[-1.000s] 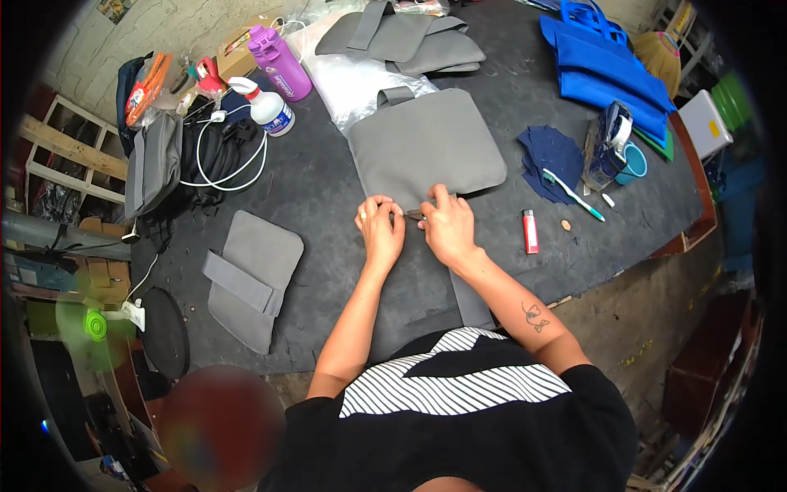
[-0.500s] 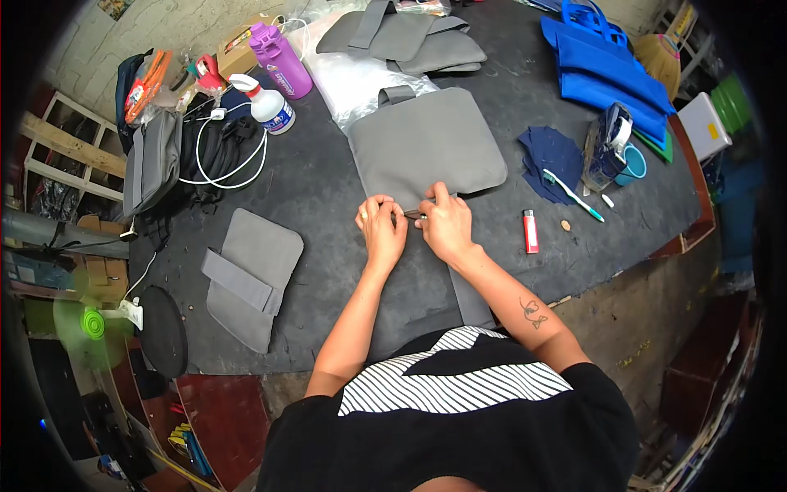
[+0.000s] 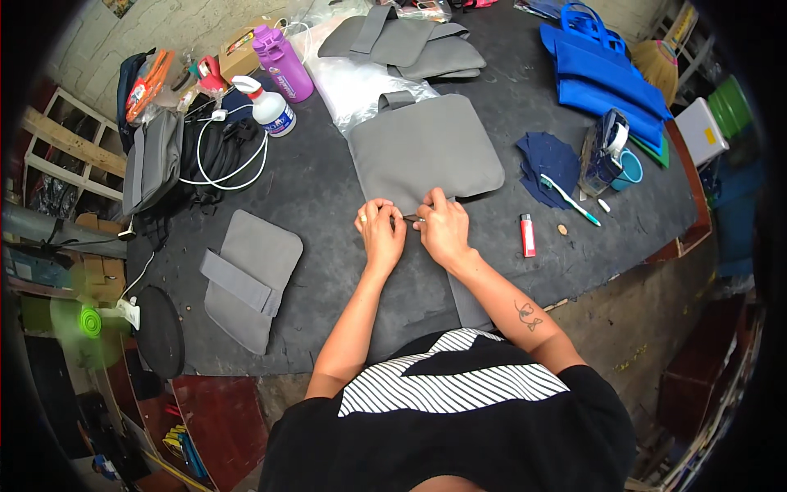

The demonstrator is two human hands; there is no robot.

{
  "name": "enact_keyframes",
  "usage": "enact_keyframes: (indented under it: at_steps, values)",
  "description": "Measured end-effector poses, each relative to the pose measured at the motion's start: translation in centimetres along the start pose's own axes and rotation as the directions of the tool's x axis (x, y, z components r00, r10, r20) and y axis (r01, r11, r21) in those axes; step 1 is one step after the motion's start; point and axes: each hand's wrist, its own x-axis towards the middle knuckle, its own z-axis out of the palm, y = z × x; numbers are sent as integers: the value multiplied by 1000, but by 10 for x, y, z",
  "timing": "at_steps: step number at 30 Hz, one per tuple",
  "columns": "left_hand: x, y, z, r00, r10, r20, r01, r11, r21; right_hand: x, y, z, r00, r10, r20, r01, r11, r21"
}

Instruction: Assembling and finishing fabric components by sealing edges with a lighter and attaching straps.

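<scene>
A flat grey fabric panel with rounded corners and a short strap at its far edge lies in front of me. At its near edge my left hand is closed, fingertips pinching the fabric border. Close beside it, my right hand is closed in a pinch on something small and dark at the same edge; the fingers hide most of it. A grey strip lies partly under my right forearm. To the left is another grey panel with a band across it.
Right of my hands lie a red lighter, a toothbrush and dark blue cloth, with blue bags beyond. Farther off stand a spray bottle, a purple bottle and stacked grey panels. A white cable loops at left.
Both hands stay at the panel's near edge, with only slight finger movement. The whole view has shifted a little; nothing is visibly taken up or let go.
</scene>
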Motion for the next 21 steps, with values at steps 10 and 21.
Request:
enact_keyframes:
  at_steps: [10,21]
  values:
    - [-23,26,-40,966,231,-115,-246,959,-143,-17,61,-69,887,372,-273,-293,911,289]
    - [3,58,-20,475,641,603,-702,689,-179,-61,91,-86,901,361,-242,-377,926,-24]
